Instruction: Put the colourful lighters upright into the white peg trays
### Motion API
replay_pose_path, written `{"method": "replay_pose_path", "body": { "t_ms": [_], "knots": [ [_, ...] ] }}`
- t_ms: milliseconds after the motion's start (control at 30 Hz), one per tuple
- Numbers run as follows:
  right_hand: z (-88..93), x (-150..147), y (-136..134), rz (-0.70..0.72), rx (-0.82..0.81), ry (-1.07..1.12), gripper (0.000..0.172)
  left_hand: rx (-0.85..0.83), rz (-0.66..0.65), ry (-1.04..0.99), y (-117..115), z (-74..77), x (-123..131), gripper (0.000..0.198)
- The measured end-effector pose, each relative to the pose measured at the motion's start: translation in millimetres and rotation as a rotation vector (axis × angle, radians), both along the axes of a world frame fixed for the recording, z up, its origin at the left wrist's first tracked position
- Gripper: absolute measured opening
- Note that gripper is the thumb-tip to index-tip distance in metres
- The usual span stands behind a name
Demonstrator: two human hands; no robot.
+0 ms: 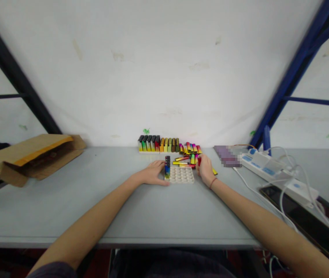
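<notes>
1. The left hand (152, 173) is open, thumb and fingers spread around the left end of a pale tray (183, 175), probably to steady it.
2. In that end, a column of dark-topped lighters (167, 166) stands upright, apparently propped by the tray's holes.
3. The right hand (205, 168) curls closed around what looks like a red lighter (199, 160), just beside the tray.
4. Behind, loose lighters (192, 158) lie piled, seemingly within easy reach.
5. Farthest, upright lighters (149, 143) stand in ranks near the wall (164, 77), perhaps leaving working room.
</notes>
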State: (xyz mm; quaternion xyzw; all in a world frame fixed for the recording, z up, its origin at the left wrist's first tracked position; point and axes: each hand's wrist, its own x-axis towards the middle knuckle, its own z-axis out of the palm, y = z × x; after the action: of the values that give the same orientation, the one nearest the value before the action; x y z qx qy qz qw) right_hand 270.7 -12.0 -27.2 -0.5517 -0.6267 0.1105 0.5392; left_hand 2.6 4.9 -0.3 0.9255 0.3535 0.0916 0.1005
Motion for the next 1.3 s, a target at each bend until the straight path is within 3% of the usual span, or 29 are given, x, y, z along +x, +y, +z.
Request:
{"method": "replay_pose_path", "body": {
  "t_ms": [167,433,567,767,1133,1300],
  "knots": [
    [13.5,-9.8,-13.5,-0.021,-0.011,0.116,0.03,-0.004,-0.004,-0.005,0.9,-0.5,-0.8,0.09],
    [43.1,-32.5,-50.2,0.251,0.05,-0.024,0.013,-0.007,-0.011,-0.018,0.7,-1.4,-0.1,0.092],
    [43.2,-45.5,-58.4,0.403,0.102,0.008,0.02,0.008,-0.019,-0.052,0.7,-3.2,-0.5,0.09],
    [33.3,-56.6,-62.9,0.541,-0.035,0.049,0.02,-0.004,0.008,-0.045,-0.3,-3.4,-0.5,0.088],
    [37.6,-64.3,-69.2,0.391,0.203,-0.551,0.021,0.02,-0.028,-0.042,-2.5,0.0,2.6,0.076],
    [41.8,-63.1,-69.5,0.366,0.244,-0.632,0.03,0.005,0.01,-0.03,-0.5,-3.7,1.3,0.089]
  ]
}}
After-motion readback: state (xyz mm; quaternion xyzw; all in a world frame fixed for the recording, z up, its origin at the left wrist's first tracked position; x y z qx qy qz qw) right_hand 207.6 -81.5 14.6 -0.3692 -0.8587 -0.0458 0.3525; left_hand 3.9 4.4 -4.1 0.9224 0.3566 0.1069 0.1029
